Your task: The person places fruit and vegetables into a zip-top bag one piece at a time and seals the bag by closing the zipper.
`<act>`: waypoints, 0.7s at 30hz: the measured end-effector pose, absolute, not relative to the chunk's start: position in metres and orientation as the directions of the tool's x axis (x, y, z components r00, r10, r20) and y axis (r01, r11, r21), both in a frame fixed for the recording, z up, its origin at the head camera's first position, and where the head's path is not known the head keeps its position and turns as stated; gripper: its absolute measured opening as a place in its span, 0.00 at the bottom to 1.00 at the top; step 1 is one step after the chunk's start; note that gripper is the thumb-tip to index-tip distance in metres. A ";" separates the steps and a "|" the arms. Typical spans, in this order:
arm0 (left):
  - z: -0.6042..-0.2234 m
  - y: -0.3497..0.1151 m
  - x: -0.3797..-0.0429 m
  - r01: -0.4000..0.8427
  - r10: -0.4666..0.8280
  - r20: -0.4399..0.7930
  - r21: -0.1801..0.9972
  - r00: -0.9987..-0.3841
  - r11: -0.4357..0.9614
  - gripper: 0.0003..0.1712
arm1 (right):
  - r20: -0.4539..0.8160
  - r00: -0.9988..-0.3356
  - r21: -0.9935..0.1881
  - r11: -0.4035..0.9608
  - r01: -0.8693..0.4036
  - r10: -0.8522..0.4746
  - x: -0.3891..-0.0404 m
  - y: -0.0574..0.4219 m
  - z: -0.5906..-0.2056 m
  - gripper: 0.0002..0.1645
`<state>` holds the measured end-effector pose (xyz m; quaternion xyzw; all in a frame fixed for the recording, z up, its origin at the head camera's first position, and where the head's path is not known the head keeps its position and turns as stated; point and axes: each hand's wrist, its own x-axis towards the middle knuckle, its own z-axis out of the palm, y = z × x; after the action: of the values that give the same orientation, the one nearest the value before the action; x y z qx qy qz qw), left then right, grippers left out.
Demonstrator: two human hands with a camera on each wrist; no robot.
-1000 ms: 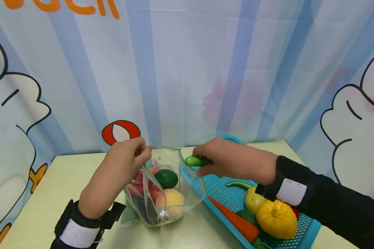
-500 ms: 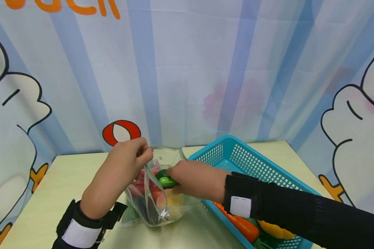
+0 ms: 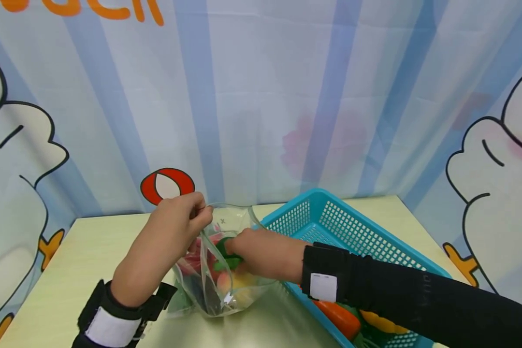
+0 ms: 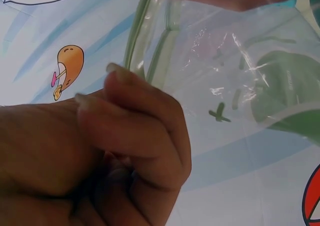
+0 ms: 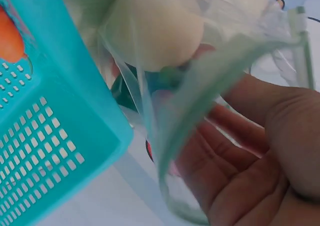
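A clear zip bag (image 3: pixel 243 307) with a pale green edge stands on the table, its mouth spread. My left hand (image 3: pixel 165 241) pinches the bag's rim at the left; its curled fingers show in the left wrist view. Inside the bag are a peach (image 3: pixel 241 290), a dark green oval fruit (image 3: pixel 222 246) and some reddish things (image 3: pixel 193 258). My right hand (image 3: pixel 263 252) reaches into the mouth. In the right wrist view its fingers are loosely extended, thumb apart, with nothing seen between them. Beyond the fingertips a smooth green vegetable (image 3: pixel 228 264) lies against the other contents.
A blue perforated basket (image 3: pixel 356 224) stands right of the bag. It holds a carrot (image 3: pixel 339 319), a yellow pumpkin (image 3: pixel 383 321) and green vegetables, partly hidden under the right sleeve. A printed curtain (image 3: pixel 256 96) hangs behind the table.
My right hand has moved left from above the basket into the bag with the green vegetable, and its fingers have let go of it. The left hand keeps its hold on the rim.
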<state>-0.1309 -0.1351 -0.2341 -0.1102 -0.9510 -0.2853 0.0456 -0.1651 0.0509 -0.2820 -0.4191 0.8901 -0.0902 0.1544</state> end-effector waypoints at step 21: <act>-0.234 -0.132 -0.132 0.229 0.183 0.138 0.542 -0.973 0.809 0.15 | -0.176 -0.764 -0.301 0.773 -0.559 -0.621 -0.216 0.194 -0.266 0.08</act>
<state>-0.1316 -0.1318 -0.2344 -0.1084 -0.9501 -0.2897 0.0396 -0.2156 0.1941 -0.2664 -0.3163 0.9320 -0.1161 0.1336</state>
